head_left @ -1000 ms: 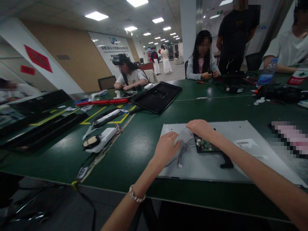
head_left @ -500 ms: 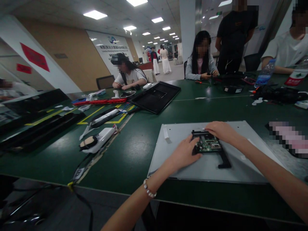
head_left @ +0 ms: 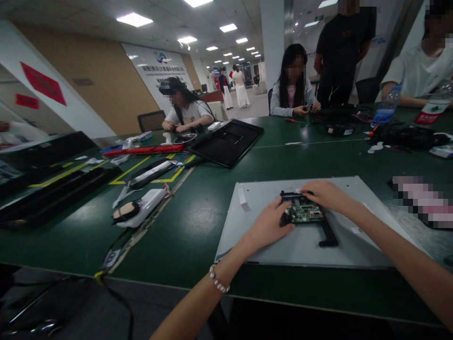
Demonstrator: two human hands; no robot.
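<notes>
A green circuit board (head_left: 306, 213) sits in a black plastic frame (head_left: 330, 236) on the pale grey back of a flat panel (head_left: 262, 245). My left hand (head_left: 271, 223) grips the frame's left side, thumb along the lower edge and fingers at the upper left. Over the board's far edge, my right hand (head_left: 323, 194) has its fingertips pinched together beside a small white bit. What lies between those fingertips is too small to make out. A white strip (head_left: 242, 194) sticks up from the panel's far left corner.
Left of the panel lie a white device with a round tan pad (head_left: 141, 208) and a long black casing (head_left: 60, 191). A black monitor cover (head_left: 228, 141) rests farther back. At right are a pixelated pink item (head_left: 421, 200) and a bottle (head_left: 385, 108). Co-workers sit across the green table (head_left: 191, 222).
The view has shifted slightly, so the whole scene sits a little farther left. Both hands keep nearly the same places on the frame and board.
</notes>
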